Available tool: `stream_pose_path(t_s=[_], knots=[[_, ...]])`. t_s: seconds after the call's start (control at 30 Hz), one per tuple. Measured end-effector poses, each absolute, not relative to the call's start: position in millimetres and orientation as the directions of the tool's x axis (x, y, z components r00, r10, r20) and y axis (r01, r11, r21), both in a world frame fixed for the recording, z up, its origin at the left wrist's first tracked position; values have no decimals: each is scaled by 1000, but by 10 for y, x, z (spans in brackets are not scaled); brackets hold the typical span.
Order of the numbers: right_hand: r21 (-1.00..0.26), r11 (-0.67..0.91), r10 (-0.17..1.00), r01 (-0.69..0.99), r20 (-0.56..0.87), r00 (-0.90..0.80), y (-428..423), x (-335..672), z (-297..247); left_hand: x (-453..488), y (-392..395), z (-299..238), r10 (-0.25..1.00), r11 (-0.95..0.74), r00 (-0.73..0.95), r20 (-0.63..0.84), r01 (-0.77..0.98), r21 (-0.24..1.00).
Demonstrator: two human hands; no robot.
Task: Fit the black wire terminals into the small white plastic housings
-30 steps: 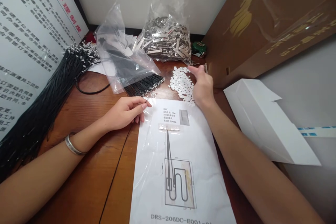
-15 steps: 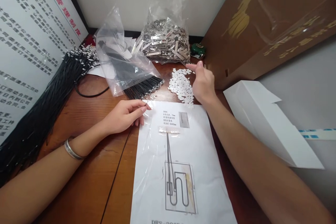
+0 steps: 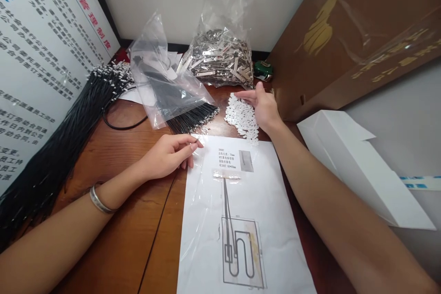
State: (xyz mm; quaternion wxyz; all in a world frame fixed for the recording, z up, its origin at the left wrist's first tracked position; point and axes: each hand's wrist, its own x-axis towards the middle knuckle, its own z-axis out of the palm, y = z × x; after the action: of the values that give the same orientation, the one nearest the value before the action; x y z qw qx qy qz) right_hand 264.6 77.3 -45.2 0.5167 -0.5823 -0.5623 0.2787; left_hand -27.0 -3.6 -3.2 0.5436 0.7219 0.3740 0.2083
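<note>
The left hand (image 3: 170, 156) is at the top left corner of a printed sheet (image 3: 201, 220), with the thumb and index finger pinching a thin dark wire (image 3: 198, 138); 2 short ends seem to poke up past the fingertips. The other 3 fingers curl underneath. The right hand (image 3: 267, 110) is at the right edge of a pile of small white pieces (image 3: 240, 118), its fingers extended leftward over the upper part and the thumb raised. Whether they touch or hold a piece, I cannot tell. The pile lies on the desk (image 3: 103, 147), just above the sheet. To its left, short black wires (image 3: 193, 119) stick out of a clear bag (image 3: 160, 101). Behind the pile stands a bag of metal strips (image 3: 220, 57), with a green object (image 3: 263, 70) beside it. A large bundle of long black wires (image 3: 65, 147) lies at far left.
</note>
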Motion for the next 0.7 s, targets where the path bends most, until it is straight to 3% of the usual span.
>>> stream_pose_path(t_s=[0.07, 0.17, 0.3, 0.6, 0.7], knots=[[-912, 205, 941, 355, 283, 184, 688, 2667, -380, -272, -38, -27, 764, -132, 636, -106, 316, 940], [-914, 240, 894, 326, 339, 291, 696, 2759, -334, -276, -36, -28, 766, -133, 634, -107, 320, 938], [-951, 132, 871, 281, 246, 425, 847, 2855, -448, -273, -34, -35, 770, -123, 628, -114, 320, 939], [-861, 174, 887, 478, 347, 303, 886, 2789, -542, -274, -37, -22, 771, -143, 629, -100, 324, 935], [-855, 142, 901, 498, 320, 292, 971, 2795, -560, -274, -39, -22, 773, -144, 625, -105, 334, 932]])
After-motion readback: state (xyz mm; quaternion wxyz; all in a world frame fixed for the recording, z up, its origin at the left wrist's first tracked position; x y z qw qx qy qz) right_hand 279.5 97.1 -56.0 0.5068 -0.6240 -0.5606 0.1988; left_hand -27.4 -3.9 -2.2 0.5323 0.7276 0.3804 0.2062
